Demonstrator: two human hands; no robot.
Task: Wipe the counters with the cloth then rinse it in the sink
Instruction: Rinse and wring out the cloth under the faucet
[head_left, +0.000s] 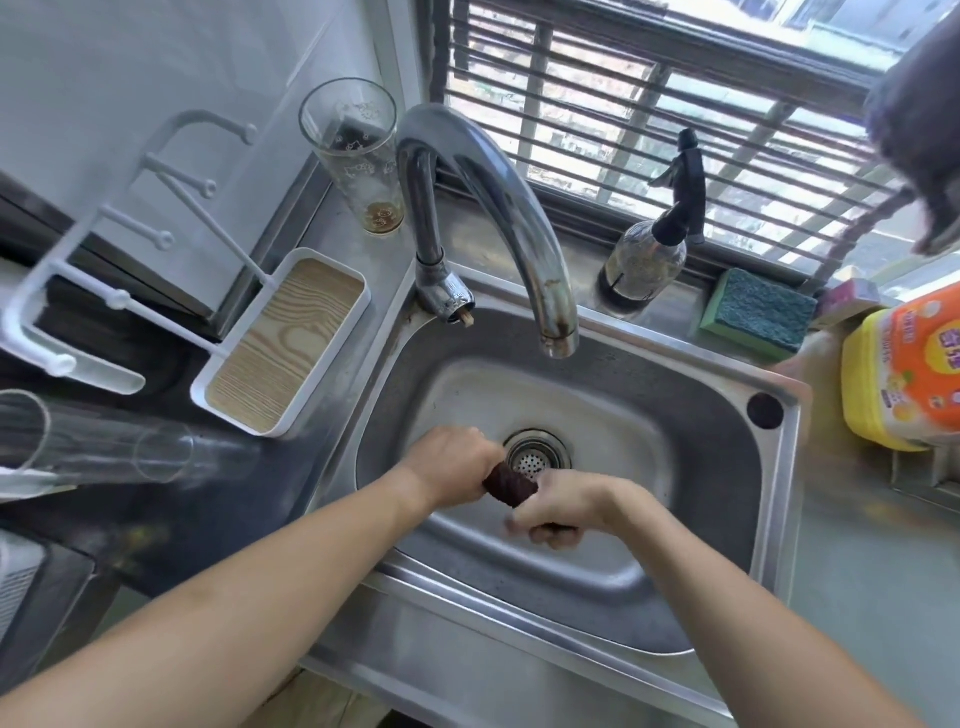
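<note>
Both hands, left (451, 465) and right (561, 501), clench the rolled cloth (510, 485) at its ends over the sink (613, 410); soft, wet, twists easily.

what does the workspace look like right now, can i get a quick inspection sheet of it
surface: steel sink basin bare, strainer in drain; no water seen at the tap.
job's things: dark cloth rolled tight over the basin.
clutter: tall glass, spray bottle, green sponge, yellow detergent pack, white rack.
grips: left hand and right hand each hold one end of the cloth.
cables: nothing seen.
surroundings: barred window behind the sink.
</note>
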